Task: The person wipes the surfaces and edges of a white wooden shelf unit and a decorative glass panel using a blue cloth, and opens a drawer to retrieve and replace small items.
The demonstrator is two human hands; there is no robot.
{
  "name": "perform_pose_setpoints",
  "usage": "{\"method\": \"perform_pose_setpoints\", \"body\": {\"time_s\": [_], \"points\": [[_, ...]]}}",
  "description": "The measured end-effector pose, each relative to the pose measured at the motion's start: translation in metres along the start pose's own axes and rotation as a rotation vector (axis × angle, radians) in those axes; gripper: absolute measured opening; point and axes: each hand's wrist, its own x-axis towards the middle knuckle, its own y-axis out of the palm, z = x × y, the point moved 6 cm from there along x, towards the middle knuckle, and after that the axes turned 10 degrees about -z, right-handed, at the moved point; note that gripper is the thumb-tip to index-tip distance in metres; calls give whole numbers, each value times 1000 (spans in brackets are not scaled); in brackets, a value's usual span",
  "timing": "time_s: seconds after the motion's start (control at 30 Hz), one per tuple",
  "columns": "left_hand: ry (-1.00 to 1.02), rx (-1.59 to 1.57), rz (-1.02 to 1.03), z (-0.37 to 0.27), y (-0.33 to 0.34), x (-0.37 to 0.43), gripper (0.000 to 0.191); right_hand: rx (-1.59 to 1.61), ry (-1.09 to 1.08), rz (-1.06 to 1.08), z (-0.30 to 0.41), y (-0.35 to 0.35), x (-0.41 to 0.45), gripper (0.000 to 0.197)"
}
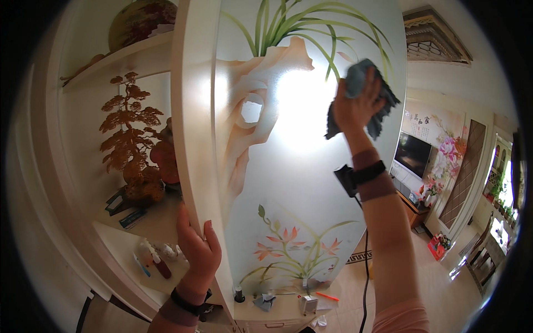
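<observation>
My right hand [359, 102] presses a dark grey-blue cloth [385, 98] against a glossy painted panel [300, 179], near its right edge. The panel shows green leaves, orange flowers and a rock shape, with bright glare in the middle. Lower left, my left hand [199, 243] grips the edge of a cream upright post [195, 125], thumb on the near face. Both wrists wear bands, and a small black device [346, 180] with a cable sits at the right wrist.
Left of the post, shelves hold a brown tree ornament [131, 133], a round decorative plate [141, 25] and small bottles [161, 266]. Under the panel, a cabinet top carries a folded cloth [265, 302] and a small white box [309, 304]. A television [412, 153] hangs beyond.
</observation>
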Motion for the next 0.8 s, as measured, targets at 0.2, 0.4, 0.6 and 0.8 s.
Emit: {"method": "perform_pose_setpoints", "body": {"time_s": [0.2,0.4,0.6,0.8], "points": [[1,-10,31,1,-7,2,62,323,-259,131,161,-29,-38,50],[61,-8,-66,0,-4,-1,57,424,-393,384,225,-53,-108,61],[41,75,0,12,-5,-2,64,460,-442,428,179,-60,-96,66],[-41,-95,-64,9,1,-4,62,154,-230,218,29,-54,-47,71]]}}
